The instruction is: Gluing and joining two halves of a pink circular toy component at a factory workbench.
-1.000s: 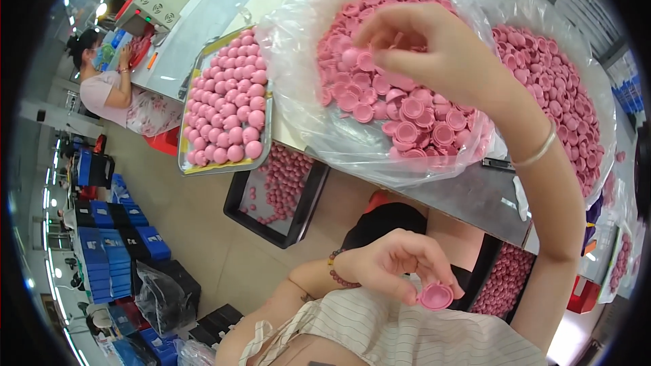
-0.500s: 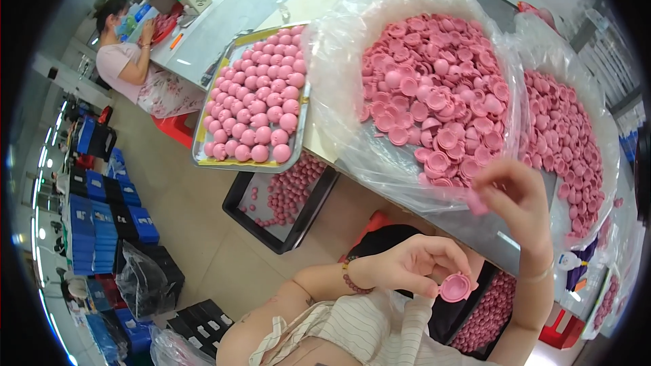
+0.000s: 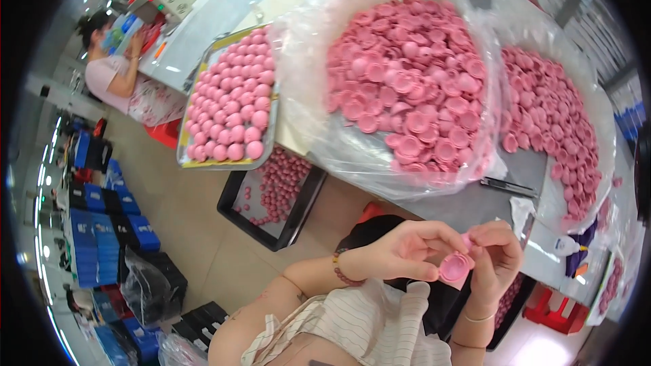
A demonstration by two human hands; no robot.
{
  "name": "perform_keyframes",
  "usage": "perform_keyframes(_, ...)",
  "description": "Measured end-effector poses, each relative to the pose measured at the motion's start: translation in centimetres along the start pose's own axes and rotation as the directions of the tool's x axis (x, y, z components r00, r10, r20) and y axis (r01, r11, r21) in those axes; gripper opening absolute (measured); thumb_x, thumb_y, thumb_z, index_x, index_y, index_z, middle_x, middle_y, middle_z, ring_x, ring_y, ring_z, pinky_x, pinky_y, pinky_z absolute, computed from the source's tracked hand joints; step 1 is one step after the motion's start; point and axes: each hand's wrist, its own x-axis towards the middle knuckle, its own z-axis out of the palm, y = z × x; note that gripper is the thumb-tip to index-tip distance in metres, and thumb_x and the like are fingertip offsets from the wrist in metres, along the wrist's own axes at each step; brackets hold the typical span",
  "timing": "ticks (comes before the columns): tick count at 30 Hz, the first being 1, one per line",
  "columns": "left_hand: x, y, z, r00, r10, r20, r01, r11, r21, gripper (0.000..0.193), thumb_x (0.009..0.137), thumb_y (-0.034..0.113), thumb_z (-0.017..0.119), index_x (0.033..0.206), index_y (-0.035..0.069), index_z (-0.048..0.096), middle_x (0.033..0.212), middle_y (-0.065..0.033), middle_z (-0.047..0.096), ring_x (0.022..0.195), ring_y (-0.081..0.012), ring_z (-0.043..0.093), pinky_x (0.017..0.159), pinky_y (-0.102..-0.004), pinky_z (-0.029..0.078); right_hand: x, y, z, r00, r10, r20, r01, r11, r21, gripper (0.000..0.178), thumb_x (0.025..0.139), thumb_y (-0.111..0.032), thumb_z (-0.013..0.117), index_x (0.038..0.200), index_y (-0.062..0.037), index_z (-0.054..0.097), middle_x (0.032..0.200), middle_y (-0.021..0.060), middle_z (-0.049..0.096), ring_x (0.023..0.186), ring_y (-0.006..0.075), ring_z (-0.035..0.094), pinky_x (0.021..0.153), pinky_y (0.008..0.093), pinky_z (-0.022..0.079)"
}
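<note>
Since half a second ago, the right grip [image 3: 496, 257] has come down from the bag's near edge to just beside the left grip [image 3: 407, 251]. On my feed the left grip is narrow: thumb and fingers pinch a pink cup [image 3: 454, 268], its hollow face turned up toward me, much as it was held before. The right grip is narrow too, thumb and fingertips bent together on a small pink piece [image 3: 466, 240] at the cup's far side. Fingers hide much of that piece, so I cannot tell its shape, nor whether it touches the cup.

Beyond both grips, on the grey desk [image 3: 525, 168], a clear plastic bag [image 3: 302, 81] lies open around a heap of pink cups [image 3: 407, 68]. With the right arm out of the way, I now see a black tool [image 3: 510, 186] and a white tissue [image 3: 521, 213] beyond the right grip. Farther out and left of the left grip, a tray [image 3: 227, 165] holds rows of pink balls [image 3: 230, 98]; below it stands a black bin [image 3: 306, 205] with more. Tray and bag keep their places relative to each other; my view has swung slightly.
</note>
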Motion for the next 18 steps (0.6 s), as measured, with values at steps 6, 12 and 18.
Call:
perform_keyframes(6,1.0,-0.1,0.2,0.993,0.064,-0.098,-0.048,0.986,0.16,0.038,0.07,0.015,0.065,0.099,0.0,0.047,0.1,-0.0168,0.054,0.097,-0.0223,0.05,0.085,-0.0322,0.037,-0.1,-0.1,-1.1,0.968,-0.248,0.035,0.25,0.944,-0.213,0.068,0.051,-0.047,0.071,0.096,-0.0001,0.052,0.103,0.0166,0.047,0.095,0.0264,0.043,0.081,0.0346,0.034)
perform_keyframes(12,1.8,-1.3,-0.4,0.988,0.055,-0.145,-0.023,0.977,0.214,0.041,0.069,0.022,0.067,0.097,0.002,0.045,0.093,-0.0173,0.056,0.093,-0.0219,0.052,0.083,-0.0314,0.038,0.2,-0.1,-3.3,0.943,-0.331,0.009,0.297,0.831,-0.471,0.063,0.05,-0.04,0.073,0.096,-0.0014,0.054,0.103,0.0164,0.048,0.092,0.0296,0.047,0.079,0.0379,0.037)
perform_keyframes(18,3.2,-2.3,-1.2,0.978,0.17,-0.121,-0.109,0.911,0.397,0.041,0.072,0.017,0.062,0.103,-0.001,0.042,0.099,-0.0176,0.053,0.096,-0.0226,0.05,0.086,-0.0329,0.036,1.5,-0.1,-9.8,0.903,-0.349,-0.253,-0.094,0.414,-0.906,0.031,0.071,-0.01,0.055,0.101,-0.0008,0.05,0.101,0.0131,0.051,0.096,0.0241,0.047,0.084,0.0322,0.034)
